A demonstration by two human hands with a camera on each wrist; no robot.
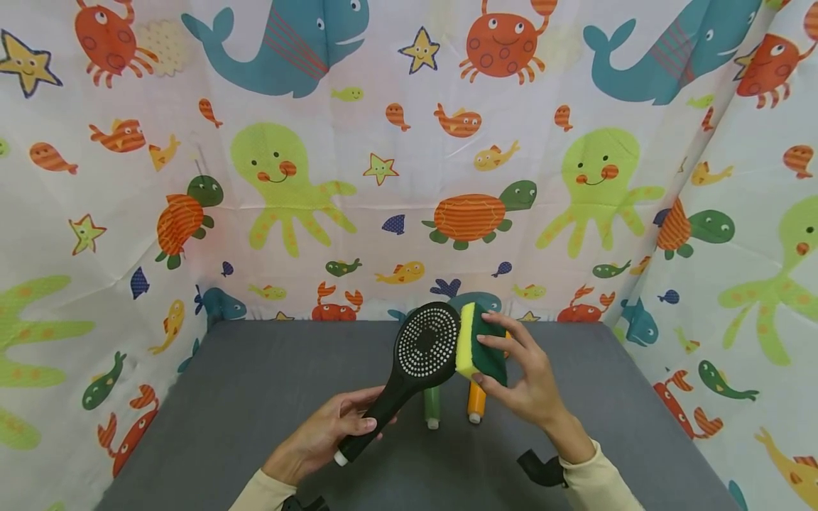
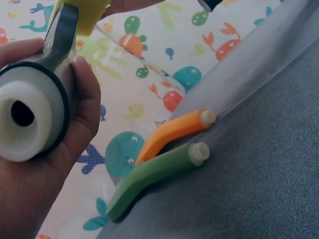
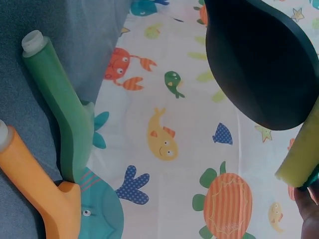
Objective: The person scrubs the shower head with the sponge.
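A black hand-held shower head (image 1: 427,344) is raised over the table, its dotted spray face turned toward the head camera. My left hand (image 1: 319,429) grips its handle, thumb across the front. The handle's white hollow end (image 2: 42,117) faces the left wrist camera. My right hand (image 1: 527,383) pinches a sponge (image 1: 488,355), yellow on one side and dark green on the other. The sponge's yellow side is right at the shower head's edge. In the right wrist view, the shower head's smooth dark back (image 3: 259,64) shows beside the sponge (image 3: 301,154).
Behind the shower head, a green angled tube-like piece (image 2: 154,174) and an orange one (image 2: 172,132), both with whitish ends, rest on the grey table (image 1: 268,376). A curtain (image 1: 396,277) printed with sea animals hangs at the back and sides.
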